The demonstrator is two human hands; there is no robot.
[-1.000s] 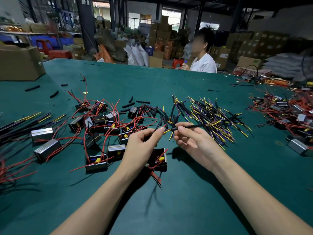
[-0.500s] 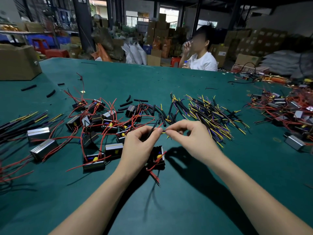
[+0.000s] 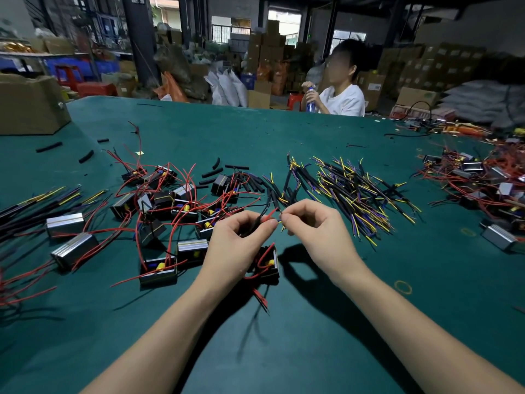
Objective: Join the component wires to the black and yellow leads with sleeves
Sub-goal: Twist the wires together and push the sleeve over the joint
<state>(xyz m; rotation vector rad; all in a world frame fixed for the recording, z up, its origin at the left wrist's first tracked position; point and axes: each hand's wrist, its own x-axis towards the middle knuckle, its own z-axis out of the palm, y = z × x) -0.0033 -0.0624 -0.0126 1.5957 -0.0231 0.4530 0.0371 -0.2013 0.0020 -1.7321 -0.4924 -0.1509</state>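
Step in hand: wire joining above the table [image 3: 312, 336]. Left hand [image 3: 238, 240] pinches component's red wire [image 3: 268, 216]; right hand [image 3: 315, 226] pinches yellow lead [image 3: 281, 222], tips meeting. Next, likely: twist, then sleeve.

Green table cover [image 3: 284, 351] fills your view. At your far left on it sits a cardboard box [image 3: 28, 106], flaps partly open. Across the table from you a second person in a white T-shirt [image 3: 345, 102] sits holding a blue-capped bottle [image 3: 311, 100] in raised hands. Behind that person: stacked cartons [image 3: 443, 66], white sacks [image 3: 230, 89] on the floor, two red stools [image 3: 95, 88] at left, a dark pillar [image 3: 140, 38]. Grey filled bags [image 3: 480, 98] are piled at your far right. Barred windows [image 3: 230, 29] in the back wall show daylight.
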